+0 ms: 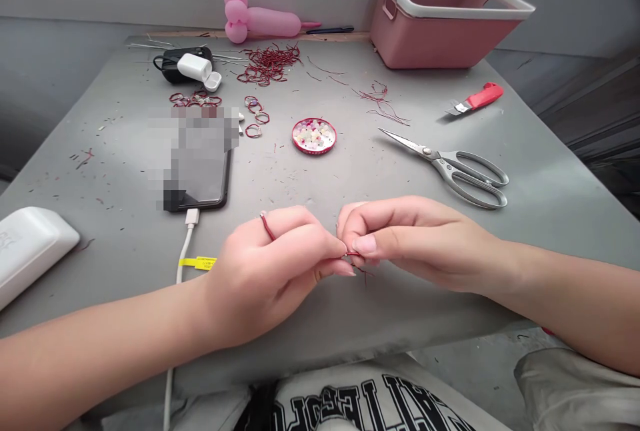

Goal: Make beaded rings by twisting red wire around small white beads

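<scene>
Both hands meet over the near part of the grey table. A small piece of dark red cord [354, 254] is pinched between them, its thin loose ends hanging just below. My left hand [280, 264] closes thumb and fingers on its left end, and a red cord ring [267, 226] circles one finger of that hand. My right hand [405, 238] pinches the same cord between thumb and forefinger. Most of the cord is hidden by the fingertips. Beyond the hands lies a round red-rimmed lid [314, 150] holding small pale and pink beads [314, 134].
Scissors [440, 161] and a red-handled cutter [477, 99] lie right. A pink bin [430, 38], balloon [270, 21] and cord pile [273, 63] are at the back. Finished-looking cord rings [257, 111], a phone [203, 178] with cable [186, 244], and a white earbud case [195, 67] lie left.
</scene>
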The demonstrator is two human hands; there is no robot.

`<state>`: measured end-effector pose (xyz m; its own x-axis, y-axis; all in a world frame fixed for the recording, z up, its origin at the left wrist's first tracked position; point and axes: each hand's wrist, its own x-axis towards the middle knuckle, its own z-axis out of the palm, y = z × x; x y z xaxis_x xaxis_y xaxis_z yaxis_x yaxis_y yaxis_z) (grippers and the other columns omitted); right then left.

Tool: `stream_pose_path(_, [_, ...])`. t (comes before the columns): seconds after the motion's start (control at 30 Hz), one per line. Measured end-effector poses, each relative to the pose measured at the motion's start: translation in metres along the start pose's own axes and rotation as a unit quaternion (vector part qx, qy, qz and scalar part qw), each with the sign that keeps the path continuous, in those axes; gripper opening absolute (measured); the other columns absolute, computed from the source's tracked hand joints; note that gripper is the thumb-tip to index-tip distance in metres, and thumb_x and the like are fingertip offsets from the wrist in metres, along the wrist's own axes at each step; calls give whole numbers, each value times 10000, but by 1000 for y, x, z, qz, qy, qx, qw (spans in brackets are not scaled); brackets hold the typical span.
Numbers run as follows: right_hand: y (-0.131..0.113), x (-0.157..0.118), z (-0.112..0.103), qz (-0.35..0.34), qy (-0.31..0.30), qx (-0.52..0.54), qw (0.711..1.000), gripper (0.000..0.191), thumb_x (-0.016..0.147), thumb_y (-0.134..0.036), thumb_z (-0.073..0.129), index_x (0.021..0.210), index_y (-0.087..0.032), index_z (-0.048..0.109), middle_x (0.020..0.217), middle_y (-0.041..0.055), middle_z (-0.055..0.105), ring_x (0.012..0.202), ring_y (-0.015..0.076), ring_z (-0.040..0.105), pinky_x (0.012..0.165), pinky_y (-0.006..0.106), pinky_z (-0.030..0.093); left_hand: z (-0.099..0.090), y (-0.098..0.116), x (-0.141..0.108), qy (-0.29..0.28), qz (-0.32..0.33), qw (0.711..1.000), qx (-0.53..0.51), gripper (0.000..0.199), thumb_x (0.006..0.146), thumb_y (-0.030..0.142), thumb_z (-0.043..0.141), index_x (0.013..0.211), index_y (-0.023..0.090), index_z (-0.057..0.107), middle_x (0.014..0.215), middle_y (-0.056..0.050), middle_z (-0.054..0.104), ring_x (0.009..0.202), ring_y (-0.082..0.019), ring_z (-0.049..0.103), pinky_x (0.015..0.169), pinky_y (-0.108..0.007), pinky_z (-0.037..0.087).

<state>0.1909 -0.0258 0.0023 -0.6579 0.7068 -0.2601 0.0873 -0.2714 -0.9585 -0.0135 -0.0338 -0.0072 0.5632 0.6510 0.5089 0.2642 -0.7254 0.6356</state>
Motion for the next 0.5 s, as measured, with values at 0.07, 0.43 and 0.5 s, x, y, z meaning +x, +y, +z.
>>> stream_pose_path(0.07, [-1,2,-1,54,-30,42,997,140,802,-223,554,681,-153,575,710,18,530,644,107,453,593,248,421,1,1,-1,2,4,1000,-9,176,802,49,634,741,214,647,654,-2,629,566,-109,608,557,-201,494])
stream_pose_path(0.43, [0,-4,7,-334,226,-412,817,60,841,-174,640,872,-216,669,794,45,610,702,137,573,595,284,500,3,0,0,29,-294,925,-240,125,779,229,721,745,201,604,719,23,663,652,-118,638,611,-224,536])
stream_pose_path(0.5, [0,-4,7,-365,214,-469,776,122,853,-131,608,879,-237,663,776,43,611,698,143,587,586,284,504,2,1,0,24,-306,915,-261,134,755,201,739,741,197,605,704,24,667,655,-123,650,608,-223,543])
